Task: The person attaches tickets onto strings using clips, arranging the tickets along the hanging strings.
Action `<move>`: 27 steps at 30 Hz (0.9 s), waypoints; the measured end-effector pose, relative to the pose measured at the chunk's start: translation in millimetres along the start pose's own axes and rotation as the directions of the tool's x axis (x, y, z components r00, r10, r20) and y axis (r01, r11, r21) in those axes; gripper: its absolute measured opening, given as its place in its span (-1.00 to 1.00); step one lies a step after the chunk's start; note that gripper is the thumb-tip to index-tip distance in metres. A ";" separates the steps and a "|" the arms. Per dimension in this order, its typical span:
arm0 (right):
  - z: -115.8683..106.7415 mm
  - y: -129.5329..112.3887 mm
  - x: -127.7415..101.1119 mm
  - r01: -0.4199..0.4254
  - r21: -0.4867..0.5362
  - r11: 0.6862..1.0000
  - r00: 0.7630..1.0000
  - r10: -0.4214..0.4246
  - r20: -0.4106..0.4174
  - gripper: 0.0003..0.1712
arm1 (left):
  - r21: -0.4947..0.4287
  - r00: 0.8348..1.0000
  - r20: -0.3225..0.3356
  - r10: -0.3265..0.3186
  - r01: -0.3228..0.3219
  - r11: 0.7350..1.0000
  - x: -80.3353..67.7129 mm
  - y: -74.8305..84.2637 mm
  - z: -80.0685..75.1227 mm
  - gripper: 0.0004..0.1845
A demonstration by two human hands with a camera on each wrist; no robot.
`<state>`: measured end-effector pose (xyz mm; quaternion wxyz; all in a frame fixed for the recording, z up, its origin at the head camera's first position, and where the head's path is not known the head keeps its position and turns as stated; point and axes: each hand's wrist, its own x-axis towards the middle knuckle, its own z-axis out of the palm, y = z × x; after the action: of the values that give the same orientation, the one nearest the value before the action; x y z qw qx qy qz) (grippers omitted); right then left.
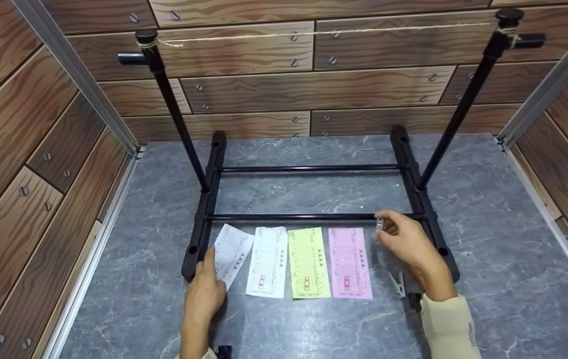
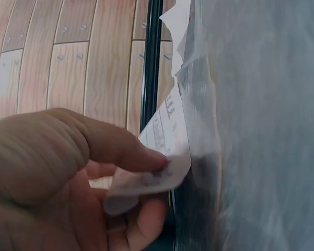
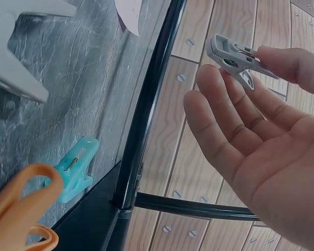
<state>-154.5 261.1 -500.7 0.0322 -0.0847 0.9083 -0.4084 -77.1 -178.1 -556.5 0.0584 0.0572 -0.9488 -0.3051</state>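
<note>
White slip (image 1: pixel 231 254) sits lower left of the frame, long axis tilted toward the upper right, and the left hand (image 1: pixel 206 291) pinches its near corner, thumb over curled fingers. Right hand (image 1: pixel 410 245), lower right, pinches a grey clip (image 1: pixel 379 224) at its fingertips, well apart from the slip, with the string (image 1: pixel 314 34) way up top.

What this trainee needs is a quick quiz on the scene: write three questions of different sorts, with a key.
1. True or false: the right hand pinches a grey peg.
2. Which slip does the left hand lift by its corner? A: pink. B: yellow. C: the leftmost white slip.
3. How many paper slips are in the row beside the front bar of the black rack?
Key: 1 true; 2 C; 3 four.
</note>
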 end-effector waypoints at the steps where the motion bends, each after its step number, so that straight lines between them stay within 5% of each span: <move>1: 0.0 0.3 0.2 0.001 0.000 1.000 1.000 -0.001 0.002 -0.51 | -0.008 1.000 -0.002 0.012 -0.012 1.000 0.3 -0.9 -0.3 -0.17; 10: 1.5 1.6 1.8 0.000 -0.001 1.000 1.000 0.000 0.002 -0.52 | -0.098 0.986 -0.009 0.164 -0.164 0.982 3.8 -9.7 -4.7 -0.26; 15: 1.7 1.9 2.6 0.025 0.000 1.000 0.999 -0.025 -0.022 -0.56 | -0.151 0.985 0.025 0.173 -0.167 0.974 8.3 -10.4 -8.9 -0.47; 27: 1.2 2.0 2.2 0.011 0.035 0.999 0.999 -0.010 -0.034 -0.56 | -0.223 0.983 -0.041 0.180 -0.185 0.957 18.4 -4.1 -17.7 -0.71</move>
<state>-156.7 261.1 -503.0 0.0164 -0.0820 0.9009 -0.4259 -92.4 -194.2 -543.2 0.1018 -0.0345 -0.9085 -0.4037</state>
